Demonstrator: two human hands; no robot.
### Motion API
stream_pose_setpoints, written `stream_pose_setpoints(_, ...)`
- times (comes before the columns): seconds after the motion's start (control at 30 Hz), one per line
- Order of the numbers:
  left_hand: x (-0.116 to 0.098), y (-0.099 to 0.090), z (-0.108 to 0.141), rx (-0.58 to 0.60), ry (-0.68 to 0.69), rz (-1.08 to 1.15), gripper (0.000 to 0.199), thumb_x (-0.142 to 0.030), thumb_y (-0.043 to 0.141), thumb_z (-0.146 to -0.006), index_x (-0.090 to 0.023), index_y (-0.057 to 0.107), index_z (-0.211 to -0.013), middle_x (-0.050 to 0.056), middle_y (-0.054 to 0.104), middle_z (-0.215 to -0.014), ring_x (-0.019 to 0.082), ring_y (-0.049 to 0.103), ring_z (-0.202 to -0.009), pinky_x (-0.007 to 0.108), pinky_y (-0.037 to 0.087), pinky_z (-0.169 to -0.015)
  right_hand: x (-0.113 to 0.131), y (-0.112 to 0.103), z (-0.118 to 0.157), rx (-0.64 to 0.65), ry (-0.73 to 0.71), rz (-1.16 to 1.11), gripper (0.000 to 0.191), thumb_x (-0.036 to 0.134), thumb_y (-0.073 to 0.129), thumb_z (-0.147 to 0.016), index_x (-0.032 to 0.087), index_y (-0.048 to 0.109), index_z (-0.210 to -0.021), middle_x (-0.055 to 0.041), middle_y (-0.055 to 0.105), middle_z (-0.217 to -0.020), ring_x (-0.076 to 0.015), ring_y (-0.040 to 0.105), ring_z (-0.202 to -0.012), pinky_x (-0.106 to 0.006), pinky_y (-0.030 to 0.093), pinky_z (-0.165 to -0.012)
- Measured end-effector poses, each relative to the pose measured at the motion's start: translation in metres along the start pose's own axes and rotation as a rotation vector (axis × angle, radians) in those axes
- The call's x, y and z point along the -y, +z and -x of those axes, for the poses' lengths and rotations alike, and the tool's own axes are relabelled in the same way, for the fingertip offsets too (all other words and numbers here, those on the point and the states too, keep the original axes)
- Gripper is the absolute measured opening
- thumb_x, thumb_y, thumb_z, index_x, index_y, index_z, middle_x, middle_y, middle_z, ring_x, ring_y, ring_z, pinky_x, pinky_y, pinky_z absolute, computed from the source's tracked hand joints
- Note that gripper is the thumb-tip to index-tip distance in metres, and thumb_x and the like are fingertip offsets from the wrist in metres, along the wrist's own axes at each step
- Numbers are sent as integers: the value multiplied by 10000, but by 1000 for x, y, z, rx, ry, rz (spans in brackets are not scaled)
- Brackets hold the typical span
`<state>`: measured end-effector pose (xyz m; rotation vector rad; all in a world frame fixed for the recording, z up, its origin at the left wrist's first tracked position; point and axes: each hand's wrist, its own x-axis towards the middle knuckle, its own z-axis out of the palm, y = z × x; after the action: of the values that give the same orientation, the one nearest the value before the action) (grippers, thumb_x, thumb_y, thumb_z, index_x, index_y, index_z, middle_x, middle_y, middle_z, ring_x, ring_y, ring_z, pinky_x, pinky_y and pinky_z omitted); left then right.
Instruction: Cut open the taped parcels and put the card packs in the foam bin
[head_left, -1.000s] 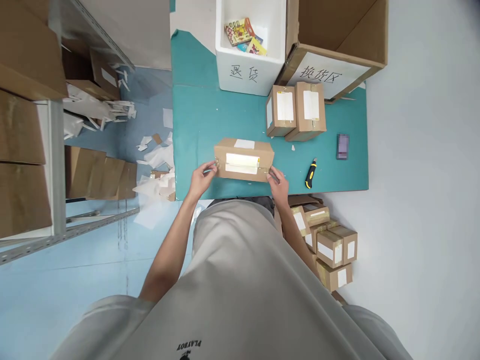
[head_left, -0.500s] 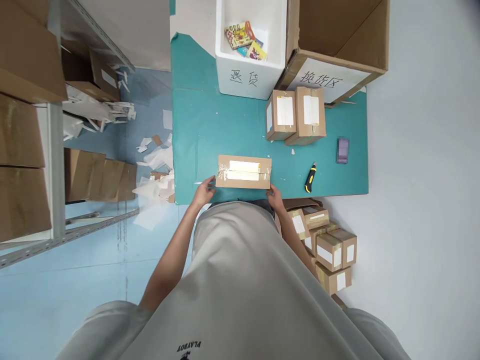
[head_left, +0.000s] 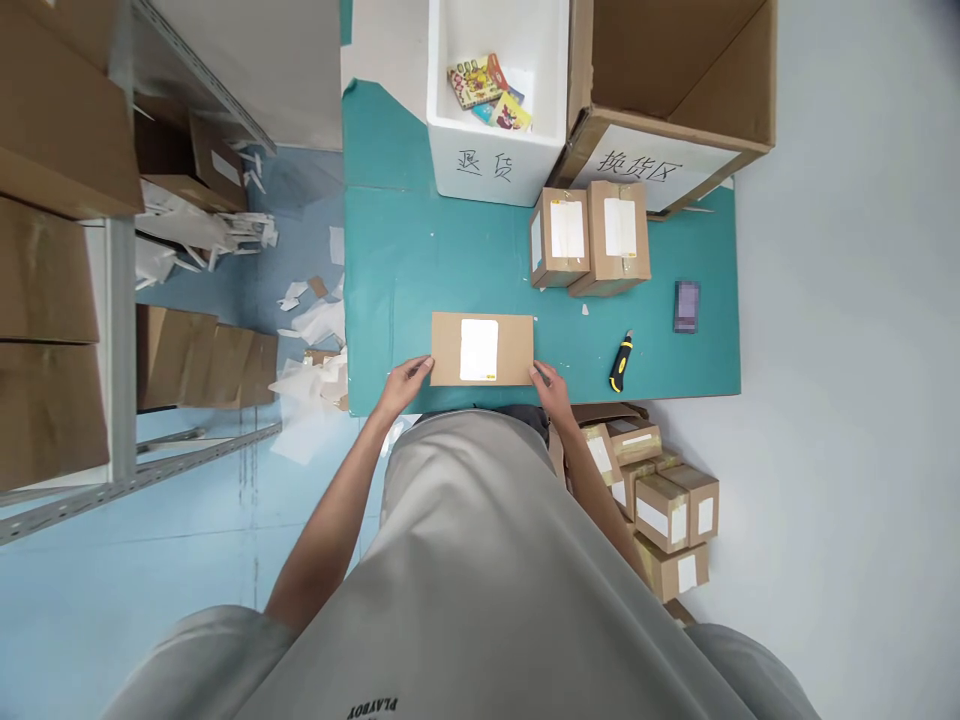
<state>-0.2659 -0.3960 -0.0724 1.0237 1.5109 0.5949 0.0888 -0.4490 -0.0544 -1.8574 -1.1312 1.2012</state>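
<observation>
A brown cardboard box [head_left: 517,350] with a white label [head_left: 478,350] faces up at the front of the green-topped table. My left hand [head_left: 405,385] grips its left end near the front corner, thumb and fingers closed against the edge. At the right end, my right hand [head_left: 552,388] closes on the opposite front corner. The far side and underside of the box are hidden. To the right lies a black and yellow utility knife [head_left: 620,362] on the green surface [head_left: 420,260].
Two labelled boxes [head_left: 619,230] stand behind, before a white bin [head_left: 487,170] holding small colourful packets and a large open carton [head_left: 667,165]. A purple pack [head_left: 686,306] lies at right. Stacked parcels [head_left: 664,510] sit below the table's front edge; shelving [head_left: 120,350] is on the left.
The box has been turned: its taped, seamed face with a wide label was up, and now a plain face with an upright label shows. Both hands have closed on its ends.
</observation>
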Motion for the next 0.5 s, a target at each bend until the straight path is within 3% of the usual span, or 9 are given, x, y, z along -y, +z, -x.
stream_pose_setpoints(0.1,14,3,0,35,-67,11,578,-600,606,-873,-160,792,-1197,159,776,-1312,335,738,-1201,495,578,-1083,-7,3,3,-3,32,-21,685,726,477,-989,187,797,-1266,-146,765,-1372,-332,678,-1334,-509,519,-1184)
stream_pose_setpoints(0.27,25,11,17,30,-65,-60,439,-417,728,-737,-167,799,-1091,137,816,-1151,331,758,-1111,476,577,-1063,-21,15,17,-18,137,-54,570,600,660,-865,184,795,-1230,-152,801,-1272,-330,742,-1217,-535,559,-1133)
stream_pose_setpoints(0.37,13,14,26,-49,-46,-64,486,-462,777,-730,-150,791,-1102,123,819,-1039,291,763,-966,429,603,-950,-10,13,22,-46,71,-99,568,579,698,-849,186,790,-1248,-144,791,-1265,-326,750,-1180,-529,596,-1077)
stream_pose_setpoints(0.5,-20,9,27,-187,47,-66,546,-613,773,-798,-152,820,-1088,107,811,-992,213,712,-759,351,582,-801,26,1,13,-137,-70,-77,522,577,700,-913,188,807,-1243,-138,775,-1231,-299,751,-1129,-457,613,-1045)
